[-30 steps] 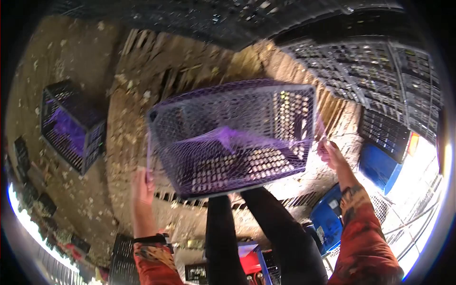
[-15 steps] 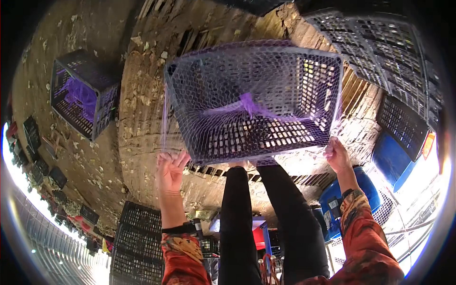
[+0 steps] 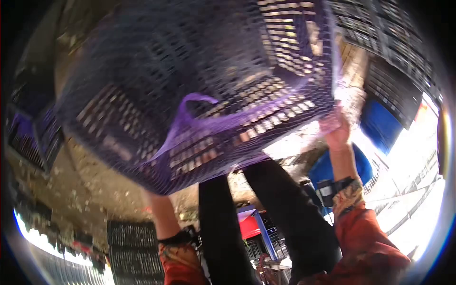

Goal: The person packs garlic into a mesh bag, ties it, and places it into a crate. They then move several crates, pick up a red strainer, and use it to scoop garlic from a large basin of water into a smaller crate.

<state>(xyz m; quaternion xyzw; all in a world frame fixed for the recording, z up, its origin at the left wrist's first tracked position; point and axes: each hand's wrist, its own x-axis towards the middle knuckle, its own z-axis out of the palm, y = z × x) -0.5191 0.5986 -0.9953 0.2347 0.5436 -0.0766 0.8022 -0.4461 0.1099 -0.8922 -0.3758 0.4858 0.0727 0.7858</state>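
Littered dirt floor (image 3: 85,190) spreads below me in the head view, speckled with pale scraps, and stacks of dark plastic crates (image 3: 389,52) climb at one and two o'clock. Bright daylight floods in at four o'clock, washing out that edge.

I hold a dark slatted crate (image 3: 142,71) up close, so it fills the frame from nine o'clock round to one o'clock. It is tilted, its open side facing me, and it is blurred. Purple netting (image 3: 209,126) is stretched over and inside it, with a bunched strand of the net running across the middle.

My right hand (image 3: 337,130) sits at three o'clock, fingers closed on the crate's lower right corner and on the net's edge there. My red patterned sleeve (image 3: 365,232) and a dark wristband trail down from it towards five o'clock.

My left hand is hidden behind the crate's lower edge near seven o'clock; only my left forearm (image 3: 164,213) shows, rising up to the crate's underside, so I cannot tell how those fingers lie.

My legs in black trousers (image 3: 266,213) stand at six o'clock, directly under the crate. A blue drum (image 3: 327,168) stands just beside my right leg at four o'clock. Another net-lined crate (image 3: 28,137) rests on the floor at nine o'clock, well apart from me. A flat black crate (image 3: 130,242) lies at seven o'clock near my left elbow.
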